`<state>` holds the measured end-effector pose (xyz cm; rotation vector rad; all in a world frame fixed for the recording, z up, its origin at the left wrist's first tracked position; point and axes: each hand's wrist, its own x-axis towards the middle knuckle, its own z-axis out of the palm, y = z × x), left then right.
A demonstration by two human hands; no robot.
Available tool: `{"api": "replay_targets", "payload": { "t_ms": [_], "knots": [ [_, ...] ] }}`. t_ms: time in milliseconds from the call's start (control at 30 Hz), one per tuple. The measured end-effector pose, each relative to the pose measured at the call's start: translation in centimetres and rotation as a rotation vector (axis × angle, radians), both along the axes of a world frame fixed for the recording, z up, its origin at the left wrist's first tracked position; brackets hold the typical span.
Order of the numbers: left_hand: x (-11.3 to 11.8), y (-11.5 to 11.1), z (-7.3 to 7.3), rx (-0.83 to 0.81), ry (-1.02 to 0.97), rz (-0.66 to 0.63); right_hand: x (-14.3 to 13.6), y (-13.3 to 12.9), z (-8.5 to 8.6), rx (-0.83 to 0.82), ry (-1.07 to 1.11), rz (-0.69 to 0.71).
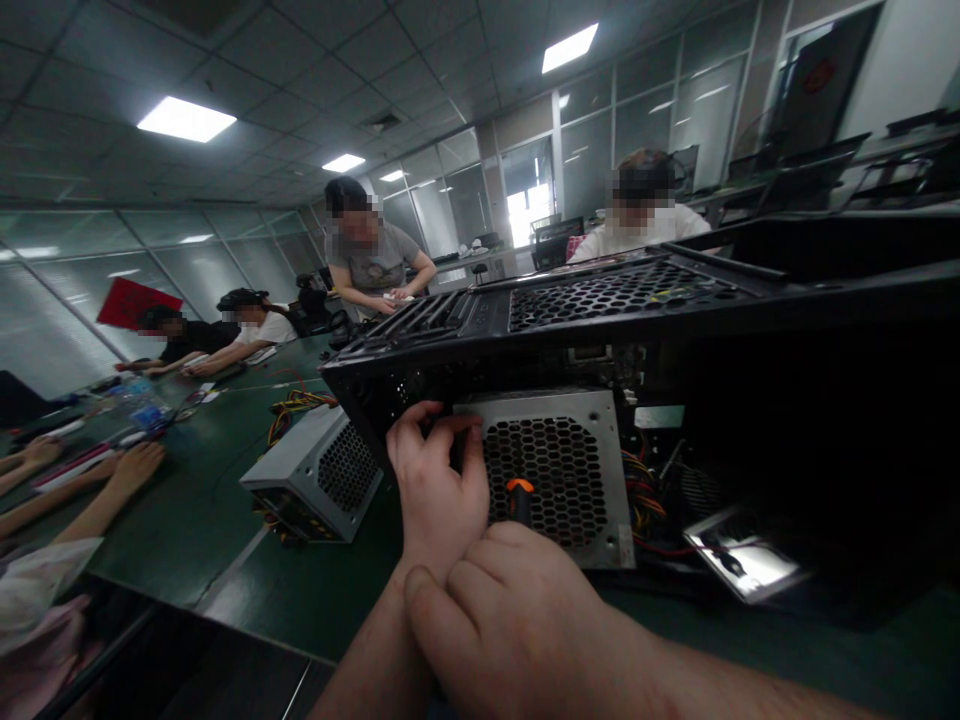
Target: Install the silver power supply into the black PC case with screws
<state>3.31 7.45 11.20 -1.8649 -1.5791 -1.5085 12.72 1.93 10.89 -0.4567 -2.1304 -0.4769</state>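
A black computer case [480, 330] lies on the green table, its side open towards me. Inside it sits a grey power supply [551, 410] with a honeycomb grille. My left hand [439, 490] is at the upper left corner of that power supply, thumb and fingers pinched together; what they hold, if anything, is hidden. Crossing in front of my left wrist, my right hand [525, 620] is closed in a fist. A black screwdriver handle with an orange end [519, 490] sticks up from it before the grille; the rest is hidden.
A second power supply [315, 475] with coloured cables stands left of the case. Loose wires [641, 495] and a shiny metal part [742, 560] lie at the right. A co-worker's hand [139, 465] rests on the table [180, 520]; other people work beyond.
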Motion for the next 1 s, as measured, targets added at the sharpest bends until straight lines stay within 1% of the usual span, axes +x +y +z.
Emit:
{"api": "replay_targets", "payload": {
  "t_ms": [133, 367, 433, 533, 567, 633, 767, 833, 1000],
  "knots": [
    [0.0, 0.5, -0.2, -0.076, -0.150, -0.072, 0.0, -0.1, 0.1, -0.027, -0.028, 0.006],
    [0.2, 1.3, -0.6, -0.207, -0.539, -0.311, -0.1, -0.1, -0.2, -0.019, -0.046, -0.003],
    [0.4, 1.3, -0.6, -0.213, -0.665, -0.361, -0.1, 0.0, -0.2, -0.016, -0.052, -0.008],
    [0.6, 1.5, -0.9, -0.157, -0.796, -0.418, -0.2, 0.1, -0.2, -0.013, -0.058, -0.014],
    [0.6, 1.6, -1.0, -0.153, -0.807, -0.431, -0.3, 0.1, -0.2, -0.013, -0.057, -0.015],
    [0.5, 1.8, -1.3, -0.193, -0.810, -0.449, -0.3, 0.2, -0.1, -0.015, -0.056, -0.010],
    [0.0, 1.9, -1.4, -0.360, -0.801, -0.485, -0.3, 0.2, 0.0, -0.020, -0.049, -0.010],
    [-0.1, 1.7, -1.3, -0.411, -0.762, -0.499, -0.3, 0.2, 0.0, -0.017, -0.046, -0.018],
    [-0.2, 1.5, -1.0, -0.403, -0.644, -0.461, -0.2, 0.3, 0.0, -0.011, -0.058, -0.026]
  ]
}}
